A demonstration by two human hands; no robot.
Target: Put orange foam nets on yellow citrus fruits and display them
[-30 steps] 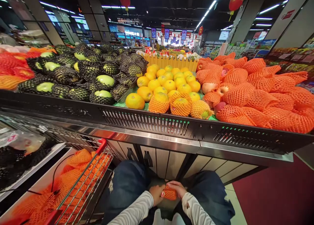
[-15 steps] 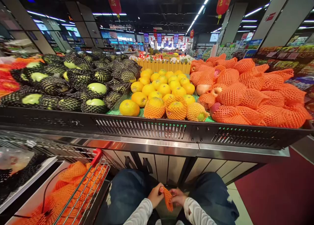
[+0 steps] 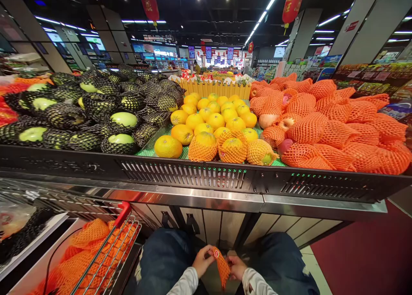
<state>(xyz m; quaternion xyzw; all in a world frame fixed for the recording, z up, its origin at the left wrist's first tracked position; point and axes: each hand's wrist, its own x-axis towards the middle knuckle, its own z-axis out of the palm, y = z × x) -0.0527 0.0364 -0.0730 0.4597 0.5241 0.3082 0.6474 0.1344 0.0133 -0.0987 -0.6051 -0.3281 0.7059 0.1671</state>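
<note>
Low between my knees, an orange foam fruit net [image 3: 222, 269] hangs flat and narrow, with a small red and white sticker near its top. My left hand [image 3: 203, 260] is closed on its upper left edge, by the sticker. My right hand [image 3: 237, 267] pinches the right edge, a little lower. Above my hands, oranges [image 3: 215, 120] lie in the middle of the display, and a few in the front row wear orange foam nets [image 3: 202, 147]. The oranges rest on a green mat [image 3: 148, 152].
A black slotted rail [image 3: 193, 169] edges the display. Green fruit in black nets [image 3: 124, 120] is heaped left; fruit in orange nets [image 3: 334, 129] is piled right. At lower left, a wire cart [image 3: 106, 252] with a red corner [image 3: 122, 213] stands by a box of orange nets [image 3: 80, 260].
The net in my hands hangs slightly lower and its sticker now faces me more fully. Both hands still grip it, and the whole view has shifted a little.
</note>
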